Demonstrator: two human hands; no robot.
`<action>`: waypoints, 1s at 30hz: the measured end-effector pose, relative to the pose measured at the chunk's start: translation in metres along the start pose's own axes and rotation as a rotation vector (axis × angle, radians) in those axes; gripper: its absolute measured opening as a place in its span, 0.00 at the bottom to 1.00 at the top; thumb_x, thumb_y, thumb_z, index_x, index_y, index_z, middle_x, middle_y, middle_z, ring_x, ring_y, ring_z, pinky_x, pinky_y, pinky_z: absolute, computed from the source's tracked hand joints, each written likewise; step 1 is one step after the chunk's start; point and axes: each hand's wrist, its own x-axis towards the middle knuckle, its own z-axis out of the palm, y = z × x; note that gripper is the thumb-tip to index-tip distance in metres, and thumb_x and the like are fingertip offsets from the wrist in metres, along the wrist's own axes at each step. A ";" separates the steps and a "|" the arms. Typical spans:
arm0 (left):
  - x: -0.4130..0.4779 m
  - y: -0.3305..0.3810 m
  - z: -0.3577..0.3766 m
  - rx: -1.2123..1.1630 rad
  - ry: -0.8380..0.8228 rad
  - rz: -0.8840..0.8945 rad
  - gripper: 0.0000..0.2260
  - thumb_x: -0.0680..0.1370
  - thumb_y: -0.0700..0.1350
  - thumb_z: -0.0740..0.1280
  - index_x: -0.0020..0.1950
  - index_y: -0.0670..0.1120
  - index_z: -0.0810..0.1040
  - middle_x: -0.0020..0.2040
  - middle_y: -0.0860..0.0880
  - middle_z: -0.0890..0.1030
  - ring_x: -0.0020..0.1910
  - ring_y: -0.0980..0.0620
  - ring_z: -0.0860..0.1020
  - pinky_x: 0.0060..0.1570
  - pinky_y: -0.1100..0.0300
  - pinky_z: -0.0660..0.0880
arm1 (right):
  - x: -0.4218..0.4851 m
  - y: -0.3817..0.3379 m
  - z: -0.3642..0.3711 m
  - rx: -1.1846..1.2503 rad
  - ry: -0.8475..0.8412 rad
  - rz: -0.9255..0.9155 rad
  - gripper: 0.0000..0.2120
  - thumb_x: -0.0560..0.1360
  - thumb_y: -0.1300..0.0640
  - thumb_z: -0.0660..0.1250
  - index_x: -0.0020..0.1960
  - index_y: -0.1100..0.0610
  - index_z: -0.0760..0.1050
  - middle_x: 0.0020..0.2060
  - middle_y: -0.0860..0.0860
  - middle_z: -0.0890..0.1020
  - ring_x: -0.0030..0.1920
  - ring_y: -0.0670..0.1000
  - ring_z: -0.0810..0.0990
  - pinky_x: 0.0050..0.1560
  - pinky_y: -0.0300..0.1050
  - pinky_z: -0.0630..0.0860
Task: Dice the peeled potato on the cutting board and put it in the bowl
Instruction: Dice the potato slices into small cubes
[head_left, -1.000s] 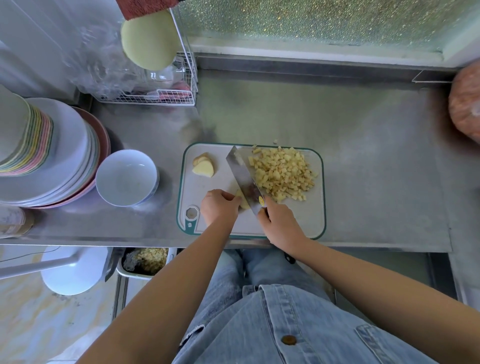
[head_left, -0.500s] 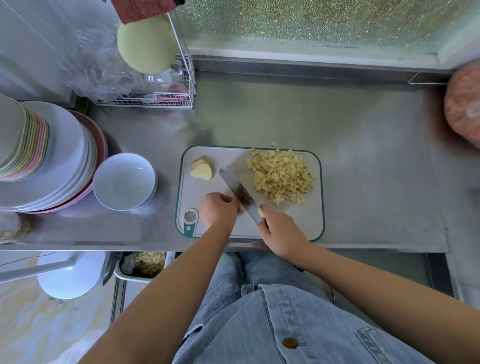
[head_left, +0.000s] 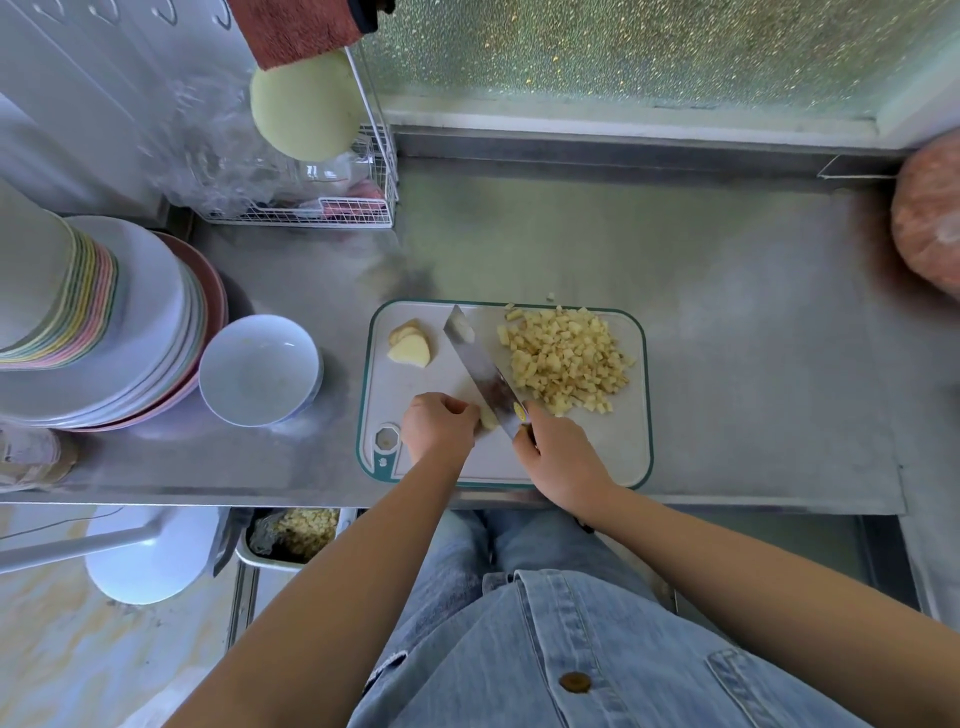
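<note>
A white cutting board (head_left: 618, 457) with a teal rim lies on the steel counter. A pile of diced potato (head_left: 563, 361) covers its far right part. A few potato slices (head_left: 410, 345) rest at its far left. My left hand (head_left: 439, 428) presses a small potato piece (head_left: 487, 418) onto the board. My right hand (head_left: 558, 454) grips the handle of a cleaver (head_left: 480, 371), whose blade slants up-left beside the piece. An empty white bowl (head_left: 260, 370) stands left of the board.
Stacked plates (head_left: 130, 322) sit at the far left beside the bowl. A wire rack (head_left: 311, 208) with plastic bags stands at the back left. A reddish round object (head_left: 930, 218) is at the right edge. A tray of diced bits (head_left: 296, 532) sits below the counter edge.
The cleaver blade went down onto the potato piece and has risen again, tilted toward the far left. My left hand stayed on the piece.
</note>
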 end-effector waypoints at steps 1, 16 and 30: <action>-0.001 0.000 -0.003 0.000 -0.012 0.009 0.07 0.73 0.45 0.69 0.37 0.44 0.83 0.30 0.48 0.82 0.33 0.51 0.81 0.29 0.64 0.73 | -0.001 0.001 -0.003 0.011 0.012 -0.001 0.04 0.78 0.60 0.55 0.48 0.60 0.67 0.26 0.49 0.67 0.26 0.49 0.66 0.28 0.44 0.57; -0.022 0.018 -0.021 -0.236 -0.018 0.027 0.12 0.81 0.43 0.55 0.52 0.40 0.76 0.36 0.43 0.82 0.26 0.51 0.78 0.23 0.65 0.71 | -0.019 0.000 -0.006 -0.143 0.021 -0.329 0.22 0.77 0.53 0.60 0.71 0.50 0.64 0.39 0.51 0.80 0.38 0.55 0.79 0.35 0.44 0.67; -0.020 0.005 -0.044 -0.198 0.063 0.004 0.12 0.80 0.45 0.55 0.41 0.41 0.72 0.27 0.44 0.76 0.20 0.52 0.74 0.22 0.65 0.66 | 0.015 -0.008 -0.014 0.007 -0.115 -0.152 0.20 0.82 0.45 0.50 0.73 0.45 0.61 0.33 0.52 0.78 0.37 0.53 0.78 0.40 0.48 0.73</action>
